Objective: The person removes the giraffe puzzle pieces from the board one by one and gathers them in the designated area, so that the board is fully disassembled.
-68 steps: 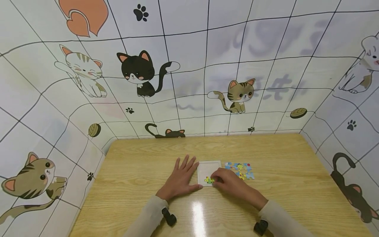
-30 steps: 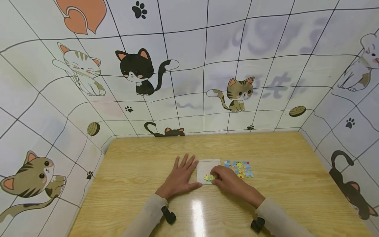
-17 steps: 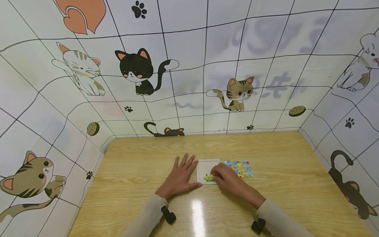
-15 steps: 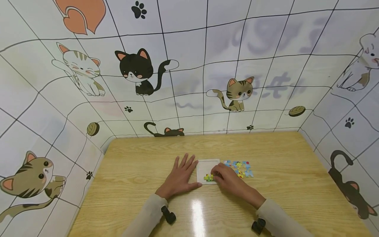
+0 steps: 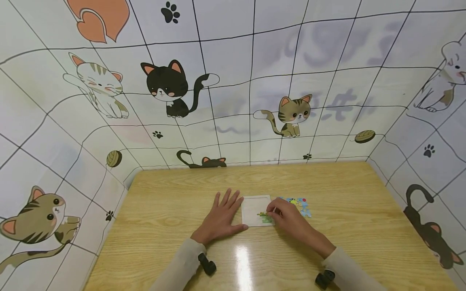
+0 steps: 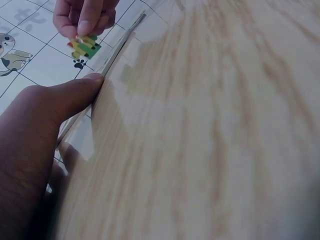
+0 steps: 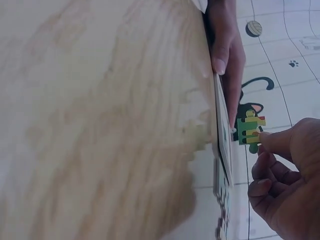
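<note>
My right hand [image 5: 293,220] pinches a green-and-yellow puzzle piece [image 7: 250,129] between thumb and fingertips. Both wrist views show this piece raised off the white puzzle board [image 5: 251,205]; in the head view it overlaps the board's lower right part and is blurred. My left hand [image 5: 223,218] lies flat with spread fingers on the table, its thumb [image 6: 82,92] and fingertips right at the board's left edge. Several blue, yellow and red puzzle pieces [image 5: 306,209] lie right of the board, partly hidden behind my right hand.
The wooden table [image 5: 174,202] reaches back to a white wall [image 5: 236,93] printed with cats and grid lines. Side walls stand left and right of it. Black cameras are strapped at both wrists, the left one [image 5: 207,265] and the right one [image 5: 325,279].
My right hand has moved slightly right and up, lifting the green-and-yellow piece off the board where it lay near the lower edge. My left hand has stayed in place.
</note>
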The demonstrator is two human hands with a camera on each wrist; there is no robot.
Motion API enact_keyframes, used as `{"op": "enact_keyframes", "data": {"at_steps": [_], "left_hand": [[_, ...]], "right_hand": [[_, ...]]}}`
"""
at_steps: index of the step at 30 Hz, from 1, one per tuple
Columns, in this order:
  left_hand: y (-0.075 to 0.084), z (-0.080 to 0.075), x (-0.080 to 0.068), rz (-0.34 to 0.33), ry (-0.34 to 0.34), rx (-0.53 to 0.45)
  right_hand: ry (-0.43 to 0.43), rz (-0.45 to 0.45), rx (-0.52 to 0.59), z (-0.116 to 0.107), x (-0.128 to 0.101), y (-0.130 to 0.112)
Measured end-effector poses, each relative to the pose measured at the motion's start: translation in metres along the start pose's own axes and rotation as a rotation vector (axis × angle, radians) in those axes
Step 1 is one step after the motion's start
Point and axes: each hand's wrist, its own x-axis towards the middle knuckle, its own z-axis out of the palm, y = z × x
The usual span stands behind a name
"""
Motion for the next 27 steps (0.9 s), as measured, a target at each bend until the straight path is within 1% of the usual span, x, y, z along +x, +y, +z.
{"op": "enact_keyframes", "data": {"at_steps": [6,10,18,22,27], "left_hand": [[0.000,0.000,-0.001,0.004,0.003,-0.010],[-0.001,0.000,-0.001,0.006,0.006,-0.012],[0.001,-0.002,-0.001,0.008,0.008,-0.007],[0.000,-0.002,-0.001,0.006,0.005,-0.007],[0.000,-0.001,0.000,0.007,0.008,-0.001]], "right_hand": [[0.059,-0.019,0.012,-0.017,-0.007,0.009],[0.087,-0.028,-0.033,-0.027,-0.011,0.016],[0.102,-0.006,-0.078,-0.046,-0.021,0.022],[0.104,0.019,-0.105,-0.052,-0.025,0.026],[0.117,0.028,-0.109,-0.059,-0.029,0.028]]}}
